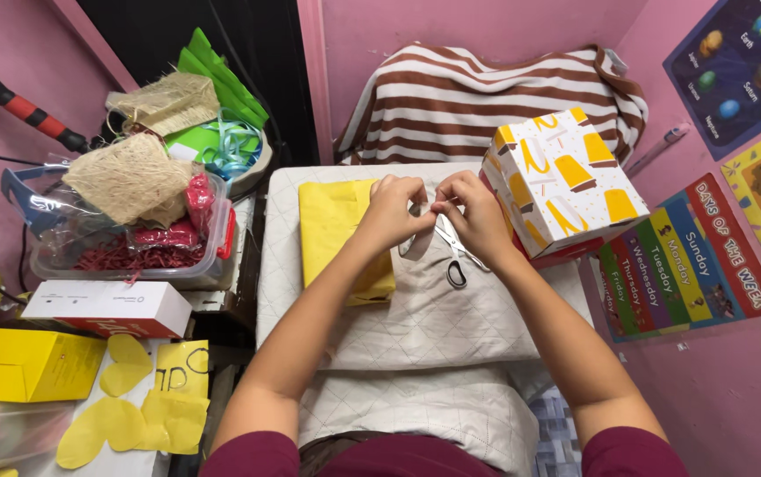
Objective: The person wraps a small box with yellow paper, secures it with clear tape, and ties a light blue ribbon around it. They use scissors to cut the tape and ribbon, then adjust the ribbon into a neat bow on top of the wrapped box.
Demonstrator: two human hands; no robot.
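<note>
Fingertips of left hand point(391, 212) & right hand point(471, 216) pinched together, touching, over something too small to tell. Scissors point(448, 250) lie just under right hand on quilted cloth point(416, 327). Yellow pad point(338, 231) near left; patterned box point(564, 181) right. Far: striped cloth point(478, 97).

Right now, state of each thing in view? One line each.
Left hand: fingers pinched, what they hold too small to tell.
Right hand: fingers pinched against the left.
Silver scissors: lying flat, partly under the hands.
White gift box with yellow pattern: closed, tilted.
Yellow paper-wrapped flat packet: lying flat on the quilted white cloth.
Clear plastic tub: open, full.
</note>
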